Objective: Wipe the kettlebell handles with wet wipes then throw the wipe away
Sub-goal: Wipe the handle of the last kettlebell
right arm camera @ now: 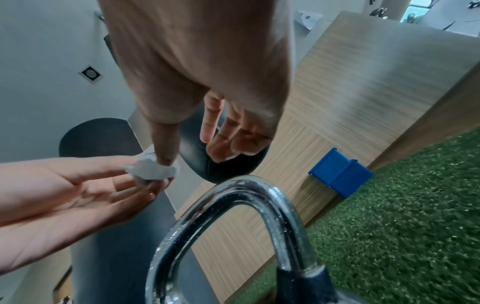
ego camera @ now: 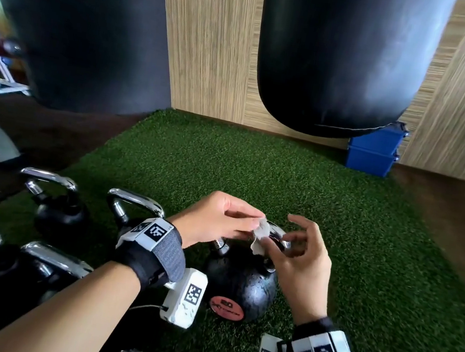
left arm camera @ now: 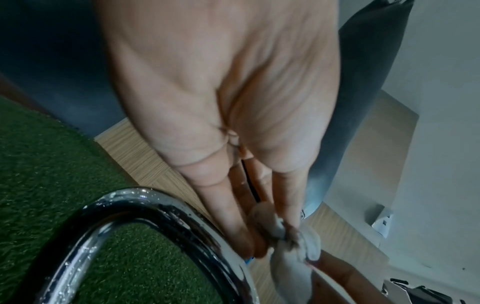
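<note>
A black kettlebell [ego camera: 239, 280] with a chrome handle [ego camera: 278, 235] stands on the green turf. Just above that handle, a small crumpled white wipe [ego camera: 259, 237] is held between both hands. My left hand [ego camera: 227, 220] pinches it from the left with thumb and fingertips. My right hand [ego camera: 300, 259] pinches it from the right with thumb and index finger, its other fingers spread. The left wrist view shows the wipe [left arm camera: 293, 246] at the fingertips beside the wet handle [left arm camera: 145, 236]. In the right wrist view my thumb presses on the wipe [right arm camera: 153, 170] above the handle [right arm camera: 246, 216].
Several more chrome-handled kettlebells [ego camera: 61, 209] stand to the left and near my arms. Two black punching bags [ego camera: 335, 55] hang ahead in front of a wood-panelled wall. Stacked blue bins [ego camera: 374, 149] sit at the far right corner of the turf [ego camera: 256, 173].
</note>
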